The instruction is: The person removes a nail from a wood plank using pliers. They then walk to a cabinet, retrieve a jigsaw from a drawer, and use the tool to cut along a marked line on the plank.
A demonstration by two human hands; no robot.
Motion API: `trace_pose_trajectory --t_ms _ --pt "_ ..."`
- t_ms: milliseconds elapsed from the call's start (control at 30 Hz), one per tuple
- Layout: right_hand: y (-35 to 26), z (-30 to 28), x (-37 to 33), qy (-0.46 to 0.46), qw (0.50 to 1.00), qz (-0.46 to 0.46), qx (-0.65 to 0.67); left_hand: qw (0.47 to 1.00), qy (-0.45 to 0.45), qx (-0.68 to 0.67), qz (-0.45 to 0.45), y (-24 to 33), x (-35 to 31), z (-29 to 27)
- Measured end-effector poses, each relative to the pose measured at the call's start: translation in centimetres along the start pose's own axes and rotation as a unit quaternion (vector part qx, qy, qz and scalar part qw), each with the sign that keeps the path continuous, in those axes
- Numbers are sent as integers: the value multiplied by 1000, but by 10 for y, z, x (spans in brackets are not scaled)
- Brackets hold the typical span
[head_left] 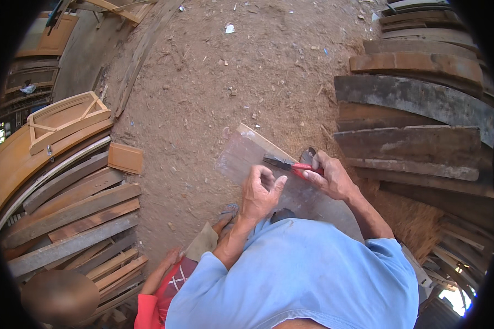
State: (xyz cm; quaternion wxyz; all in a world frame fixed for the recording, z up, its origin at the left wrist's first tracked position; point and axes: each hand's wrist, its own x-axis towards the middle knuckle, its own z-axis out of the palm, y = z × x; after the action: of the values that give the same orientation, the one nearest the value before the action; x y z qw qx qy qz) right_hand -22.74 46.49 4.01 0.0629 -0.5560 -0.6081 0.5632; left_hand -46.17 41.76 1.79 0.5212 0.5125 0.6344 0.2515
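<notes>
My right hand (332, 178) is closed around a pair of pliers (298, 168) with red handles and dark jaws. The jaws point left, toward my other hand. My left hand (260, 193) is raised just left of the jaws, its fingers curled and its thumb sticking out; anything small inside the curl is hidden. Below both hands is a greyish flat board (246, 152) with a pale wooden edge. A dark rounded thing (308, 155) shows right beside my right fingers; its kind is unclear.
Curved stacks of timber planks stand on the right (406, 143) and left (77, 214). A small wooden panel (125, 158) leans at the left stack, below a wooden frame (68, 120). Another person in a red top (153, 307) is close on my left. Dirt floor (203, 82) with wood chips lies ahead.
</notes>
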Motion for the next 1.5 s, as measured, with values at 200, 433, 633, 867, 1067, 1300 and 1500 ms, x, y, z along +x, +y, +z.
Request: trace_pose_trajectory --t_ms 200,433,633,867,1067,1300,1500 --pt "34 8 14 -4 994 -59 95 935 -138 -259 -201 -11 2 50" --pt "31 -15 49 -42 997 -19 57 908 -88 -362 -193 -11 29 72" --pt "27 -26 62 -34 999 -27 -28 925 -114 -286 -222 -15 25 57" --pt "19 -30 68 -26 983 -89 -161 899 -99 -343 -254 -1 26 59" --pt "22 -33 67 55 945 -231 -223 827 -112 -472 -285 0 31 70" --pt "29 -27 80 44 945 -246 -211 858 -116 -419 -274 -4 30 74" --pt "15 -32 80 -28 954 -179 -240 852 -136 -420 -282 2 39 66"
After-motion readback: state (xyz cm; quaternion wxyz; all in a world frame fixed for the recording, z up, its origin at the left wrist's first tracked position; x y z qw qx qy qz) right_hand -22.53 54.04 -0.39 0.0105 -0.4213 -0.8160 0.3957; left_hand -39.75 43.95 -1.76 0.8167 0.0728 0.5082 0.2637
